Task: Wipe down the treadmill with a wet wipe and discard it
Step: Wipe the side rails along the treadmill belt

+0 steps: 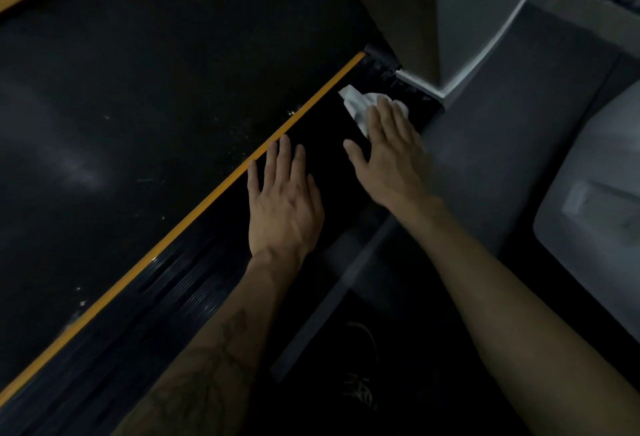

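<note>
To the left of both hands lies the wide black rubber treadmill belt (138,96), flecked with pale specks, edged by a thin orange stripe (242,167) running diagonally from lower left to upper right. The left hand (285,203) rests flat on the black side rail (194,297) just right of that stripe, fingers straight and slightly spread, holding nothing. Just beside it to the right, and further up the rail, the right hand (388,155) presses with flat, spread fingers on a crumpled white wet wipe (360,106), which bulges out ahead of the fingertips towards the rail's upper end. The rail's long axis follows the stripe, so a wiping stroke probably runs along that diagonal, and the right hand is already on the wipe. Right of this hand lie grey floor (512,145) and a pale grey upright (478,13).
</note>
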Available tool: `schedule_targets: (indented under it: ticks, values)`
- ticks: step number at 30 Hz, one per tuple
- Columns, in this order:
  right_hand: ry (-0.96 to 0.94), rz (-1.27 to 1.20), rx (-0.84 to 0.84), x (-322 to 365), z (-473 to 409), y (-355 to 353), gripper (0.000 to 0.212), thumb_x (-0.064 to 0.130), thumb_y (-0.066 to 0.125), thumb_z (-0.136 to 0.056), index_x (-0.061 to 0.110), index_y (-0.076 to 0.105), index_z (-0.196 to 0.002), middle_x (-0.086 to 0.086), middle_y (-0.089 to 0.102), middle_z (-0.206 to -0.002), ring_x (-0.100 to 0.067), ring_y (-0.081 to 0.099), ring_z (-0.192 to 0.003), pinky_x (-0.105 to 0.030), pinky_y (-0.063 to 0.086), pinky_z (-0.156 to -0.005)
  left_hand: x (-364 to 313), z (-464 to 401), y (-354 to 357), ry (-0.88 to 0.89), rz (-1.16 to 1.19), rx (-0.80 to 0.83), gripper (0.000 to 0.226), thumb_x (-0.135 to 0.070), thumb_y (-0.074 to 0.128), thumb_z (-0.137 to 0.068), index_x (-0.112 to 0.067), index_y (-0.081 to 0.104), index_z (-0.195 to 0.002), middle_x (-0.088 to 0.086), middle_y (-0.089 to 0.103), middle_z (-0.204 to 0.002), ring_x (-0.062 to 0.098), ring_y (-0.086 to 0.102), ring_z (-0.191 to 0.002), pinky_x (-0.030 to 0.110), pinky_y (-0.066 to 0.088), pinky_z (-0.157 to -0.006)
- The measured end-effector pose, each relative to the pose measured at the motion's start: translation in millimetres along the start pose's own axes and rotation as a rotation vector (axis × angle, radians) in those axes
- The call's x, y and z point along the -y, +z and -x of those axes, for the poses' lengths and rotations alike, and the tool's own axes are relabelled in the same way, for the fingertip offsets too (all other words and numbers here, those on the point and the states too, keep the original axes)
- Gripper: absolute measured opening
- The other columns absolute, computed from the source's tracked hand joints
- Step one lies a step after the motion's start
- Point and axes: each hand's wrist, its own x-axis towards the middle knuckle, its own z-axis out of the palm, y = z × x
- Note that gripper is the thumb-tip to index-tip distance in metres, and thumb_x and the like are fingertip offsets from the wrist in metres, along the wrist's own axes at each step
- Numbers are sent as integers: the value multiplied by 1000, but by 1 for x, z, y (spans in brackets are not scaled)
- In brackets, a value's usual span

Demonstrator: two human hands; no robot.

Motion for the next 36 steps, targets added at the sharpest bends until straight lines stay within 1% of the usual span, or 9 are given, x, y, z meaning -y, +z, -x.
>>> schedule_targets:
  ticks: [6,12,17,19,23,27,29,34,36]
  values:
    - [128,-57,47,-7,-40,-10,79,61,28,-106,11,10,-164,-4,0,-173,-22,-3,-159,-46,10,-128,0,0,-2,4,21,0,62,-39,11,-107,-15,25,-162,7,11,-173,20,-1,-160,49,2,-130]
    - [-20,-5,-61,-4,-1,5,83,63,22,-101,6,23,-161,-11,14,-171,-25,9,-159,-38,9,-127,-1,0,-3,4,16,-7,62,-39,11,-107,-14,26,-162,7,12,-173,20,1,-160,49,4,-129]
    - [63,6,-29,-21,-36,-7,76,56,29,-107,6,20,-163,-9,8,-172,-24,4,-159,-38,5,-129,0,-1,-3,0,23,-2,56,-35,19,-111,-14,26,-162,7,11,-173,20,1,-160,49,3,-129]
    - [39,-25,-60,-17,-18,1,77,57,27,-106,5,21,-162,-11,9,-172,-26,4,-159,-41,8,-129,0,0,-3,-3,17,-7,57,-36,16,-110,-14,25,-162,8,11,-173,20,1,-160,49,3,-129]
    - [4,-40,-151,-25,-3,14,79,58,26,-104,1,30,-159,-14,20,-170,-29,13,-158,-44,21,-127,-1,-1,-3,-1,15,-12,62,-39,12,-107,-15,26,-162,7,12,-173,20,1,-160,49,4,-130]
    - [89,-28,-67,-31,-27,0,72,52,28,-108,5,20,-162,-10,11,-172,-27,6,-159,-43,14,-128,0,-2,-1,2,16,-15,56,-36,19,-111,-14,26,-162,8,13,-172,21,2,-160,50,4,-129]
    - [112,-52,-81,-23,-16,1,71,51,29,-109,5,19,-162,-10,8,-172,-26,3,-159,-43,13,-129,0,0,-1,-4,18,-14,56,-35,20,-111,-14,26,-162,8,13,-172,21,2,-160,50,4,-129]
    - [44,-75,-200,-21,2,14,73,51,32,-105,-1,33,-157,-16,22,-168,-32,16,-157,-46,20,-127,-2,-1,-3,-4,18,-8,56,-35,18,-111,-14,25,-162,7,12,-173,20,0,-160,49,3,-130]
    - [82,-84,-164,-29,-17,7,71,50,33,-107,2,29,-159,-12,19,-170,-29,14,-157,-45,20,-127,-2,-1,-3,1,21,-16,56,-35,19,-111,-14,27,-162,8,14,-172,21,2,-160,50,4,-129]
